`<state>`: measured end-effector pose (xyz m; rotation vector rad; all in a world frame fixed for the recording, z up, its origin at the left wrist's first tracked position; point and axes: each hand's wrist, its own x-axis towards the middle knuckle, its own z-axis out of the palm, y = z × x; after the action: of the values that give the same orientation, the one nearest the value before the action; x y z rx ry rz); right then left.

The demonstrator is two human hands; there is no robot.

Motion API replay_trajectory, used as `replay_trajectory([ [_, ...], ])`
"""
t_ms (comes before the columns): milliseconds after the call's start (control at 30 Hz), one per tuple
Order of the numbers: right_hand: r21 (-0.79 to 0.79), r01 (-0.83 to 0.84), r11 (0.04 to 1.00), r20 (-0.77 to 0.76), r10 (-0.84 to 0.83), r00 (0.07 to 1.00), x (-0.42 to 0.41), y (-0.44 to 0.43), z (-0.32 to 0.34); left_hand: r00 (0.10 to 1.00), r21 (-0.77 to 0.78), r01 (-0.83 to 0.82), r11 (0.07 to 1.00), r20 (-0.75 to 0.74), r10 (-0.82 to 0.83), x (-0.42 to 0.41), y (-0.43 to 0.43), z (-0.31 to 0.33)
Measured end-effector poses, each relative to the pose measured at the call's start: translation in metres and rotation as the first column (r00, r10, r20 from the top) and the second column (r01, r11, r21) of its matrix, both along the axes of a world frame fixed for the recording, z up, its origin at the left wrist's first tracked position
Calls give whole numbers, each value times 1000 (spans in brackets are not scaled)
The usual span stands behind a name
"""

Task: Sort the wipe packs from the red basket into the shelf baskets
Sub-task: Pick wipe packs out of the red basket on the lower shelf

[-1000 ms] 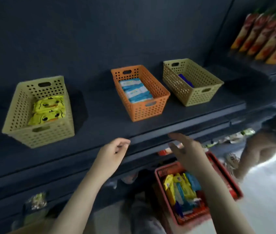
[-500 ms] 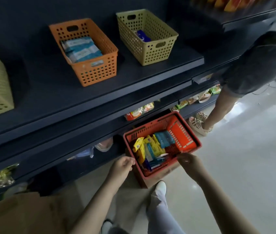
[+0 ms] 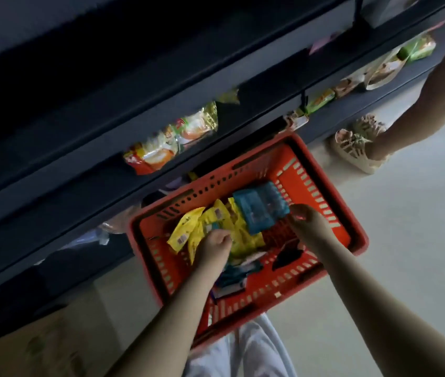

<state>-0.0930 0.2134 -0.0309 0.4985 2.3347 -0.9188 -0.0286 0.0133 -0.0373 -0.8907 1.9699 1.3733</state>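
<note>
1. A person's two hands reach into the red basket (image 3: 270, 293), which sits on the floor beside dark shelving (image 3: 79, 170).
2. The right hand (image 3: 307, 224) pinches the edge of a tilted blue wipe pack (image 3: 259, 210).
3. The left hand (image 3: 215, 247) curls its fingers onto the yellow wipe packs (image 3: 186, 227); whether it grips one cannot be told.
4. Another person's sandalled foot (image 3: 357, 148) stands nearby.

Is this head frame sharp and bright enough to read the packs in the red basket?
Head view: dim, the upper shelving nearly black. Head view: motion blur softens the red basket, so the yellow packs and blue pack show colour, no legible print. Head view: left hand and right hand smeared, each grip unclear.
</note>
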Motion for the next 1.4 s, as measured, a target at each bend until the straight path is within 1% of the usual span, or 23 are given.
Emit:
replay_trajectory([
  [67, 54, -41, 998, 28, 40, 999, -18, 0, -49, 999, -44, 46, 998, -20, -47, -33, 20, -42],
  [100, 75, -65, 995, 43, 62, 997, -24, -2, -70, 999, -56, 35, 998, -28, -36, -47, 28, -60],
  [167, 92, -44, 995, 77, 36, 996, -30, -6, -103, 999, -113, -24, 993, -38, 20, -69, 41, -87],
  [267, 49, 29, 998, 85, -34, 996, -28, -9, -132, 997, -190, -65, 980, -42, 58, -79, 50, -110],
  [367, -10, 97, 995, 91, -96, 991, -29, -6, -138, 995, -232, -91, 968, -51, 82, -80, 55, -123],
  [433, -26, 127, 992, 122, -123, 985, -34, -4, -141, 984, -216, -176, 961, -37, 172, -84, 57, -130],
  [500, -15, 127, 992, 168, -123, 978, -39, -3, -145, 962, -201, -271, 941, -10, 274, -88, 59, -132],
  [533, -7, 126, 992, 166, -123, 978, -40, -4, -147, 952, -189, -301, 935, 0, 307, -89, 59, -133],
  [600, 0, 130, 992, 134, -129, 983, -40, -7, -151, 941, -136, -336, 932, -9, 338, -87, 58, -129],
  [700, 28, 135, 990, 100, -137, 986, -36, -12, -155, 929, -41, -366, 930, -75, 362, -69, 39, -115],
  [767, 60, 191, 980, 50, -194, 980, -33, -16, -157, 925, 15, -369, 929, -94, 368, -52, 18, -104],
  [867, 80, 280, 957, -14, -279, 960, -33, -28, -159, 894, 139, -441, 887, -20, 447, -29, -8, -101],
  [933, 8, 386, 922, 13, -386, 922, -38, -32, -163, 875, 216, -479, 851, 33, 483, -22, -16, -98],
  [1000, -116, 516, 849, 128, -503, 855, -44, -31, -164, 878, 245, -472, 847, 45, 477, -21, -18, -93],
  [1033, -150, 546, 824, 180, -520, 835, -46, -29, -162, 882, 246, -465, 851, 41, 470, -22, -18, -91],
  [1100, -172, 533, 829, 227, -493, 840, -47, -25, -157, 887, 242, -458, 856, 53, 459, -26, -17, -84],
  [1167, -173, 493, 853, 193, -461, 866, -45, -25, -146, 891, 211, -453, 866, 65, 449, -30, -15, -77],
  [1233, -141, 447, 883, 107, -435, 894, -43, -26, -129, 891, 184, -453, 872, 111, 440, -35, -12, -61],
  [1267, -140, 446, 884, 64, -441, 895, -43, -26, -118, 891, 182, -453, 873, 137, 433, -37, -11, -51],
  [1300, -184, 469, 864, 46, -469, 882, -43, -25, -102, 889, 195, -455, 869, 158, 430, -37, -11, -40],
  [1333, -260, 503, 824, 56, -508, 860, -42, -24, -83, 893, 222, -448, 866, 165, 419, -38, -10, -28],
  [1400, -422, 557, 715, 103, -573, 813, -38, -21, -37, 901, 288, -433, 854, 135, 412, -36, -5, 7],
])
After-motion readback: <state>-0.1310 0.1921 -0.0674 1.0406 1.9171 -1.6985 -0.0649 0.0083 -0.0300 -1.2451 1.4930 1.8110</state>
